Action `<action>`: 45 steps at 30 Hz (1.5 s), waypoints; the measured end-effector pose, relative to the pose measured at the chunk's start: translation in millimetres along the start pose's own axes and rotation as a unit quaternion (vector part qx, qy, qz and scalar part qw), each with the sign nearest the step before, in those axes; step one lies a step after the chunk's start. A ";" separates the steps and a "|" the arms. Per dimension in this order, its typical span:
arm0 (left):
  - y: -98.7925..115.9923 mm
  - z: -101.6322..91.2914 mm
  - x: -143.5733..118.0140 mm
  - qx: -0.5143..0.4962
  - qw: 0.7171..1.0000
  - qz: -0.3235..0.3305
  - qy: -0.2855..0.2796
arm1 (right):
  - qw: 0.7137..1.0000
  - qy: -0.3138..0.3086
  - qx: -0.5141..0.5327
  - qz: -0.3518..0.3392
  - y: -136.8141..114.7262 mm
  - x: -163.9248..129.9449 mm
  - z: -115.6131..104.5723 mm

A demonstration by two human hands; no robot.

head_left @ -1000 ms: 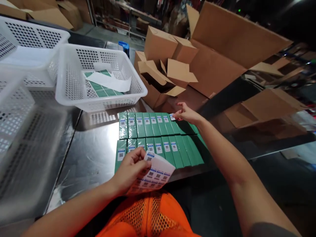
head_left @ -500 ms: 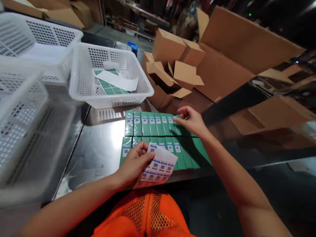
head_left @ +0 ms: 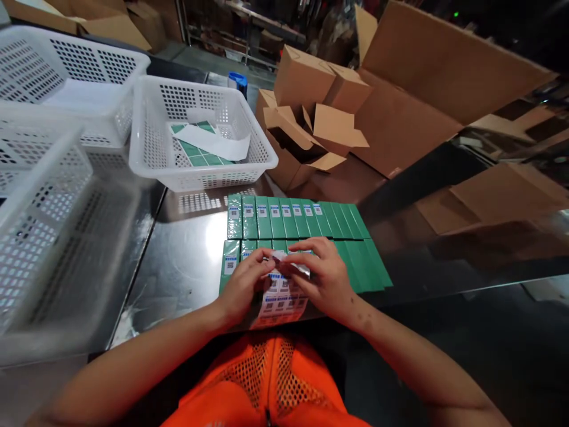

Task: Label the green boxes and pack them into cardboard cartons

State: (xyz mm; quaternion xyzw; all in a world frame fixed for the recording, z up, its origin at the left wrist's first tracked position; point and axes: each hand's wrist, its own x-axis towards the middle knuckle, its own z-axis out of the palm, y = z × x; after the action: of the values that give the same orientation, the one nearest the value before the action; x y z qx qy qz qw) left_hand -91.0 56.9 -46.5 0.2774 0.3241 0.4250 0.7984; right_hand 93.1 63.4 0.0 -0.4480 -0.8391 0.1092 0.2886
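Note:
My left hand (head_left: 241, 286) pinches the upper left of a sheet of white stickers (head_left: 281, 305) printed with blue bars and square codes. At the sheet's top edge my right hand (head_left: 328, 277) has its thumb and fingers closed on the paper, close to the left fingertips. Whether a single sticker is between the right fingers I cannot tell. Beyond the hands, two rows of narrow green boxes (head_left: 344, 220) stand side by side on the metal table. Stickers show on the left boxes of the back row; those on the right are plain. My hands hide part of the front row.
A white plastic basket (head_left: 204, 172) holding green sticker sheets and a white strip stands behind the boxes. More white baskets (head_left: 113, 133) are at left. Open brown cartons (head_left: 288, 169) stand at the back, beside a large cardboard box (head_left: 404, 118). A blue-topped item (head_left: 237, 82) is behind the basket.
My right hand has come from the back row of boxes down to the sticker sheet. One more back-row box now shows a sticker. The sheet's top is now bent between both hands.

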 end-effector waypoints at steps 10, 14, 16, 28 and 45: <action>-0.7 3.6 -2.8 0.038 0.999 -0.022 0.026 | 0.995 0.011 0.067 -0.073 1.3 -8.1 -16.0; 1.4 4.7 -3.8 0.045 0.998 -0.036 0.034 | 0.963 0.194 0.057 0.176 66.1 27.5 -42.7; 1.7 4.4 -3.5 0.051 0.998 -0.031 0.035 | 0.936 0.177 0.096 0.287 108.6 47.1 -53.4; 4.7 5.7 -3.5 0.053 0.997 -0.040 0.031 | 0.859 -0.013 0.179 0.479 173.7 66.0 -53.0; -4.4 -4.5 0.8 0.052 0.997 -0.029 0.042 | 0.874 -0.031 -0.050 0.483 176.3 86.1 -63.4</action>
State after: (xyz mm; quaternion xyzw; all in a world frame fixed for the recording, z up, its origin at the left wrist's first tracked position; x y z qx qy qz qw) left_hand -91.8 56.3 -52.8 0.2911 0.3869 0.3958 0.7803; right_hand 214.3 230.2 6.7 -0.8077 -0.5313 0.2063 0.1508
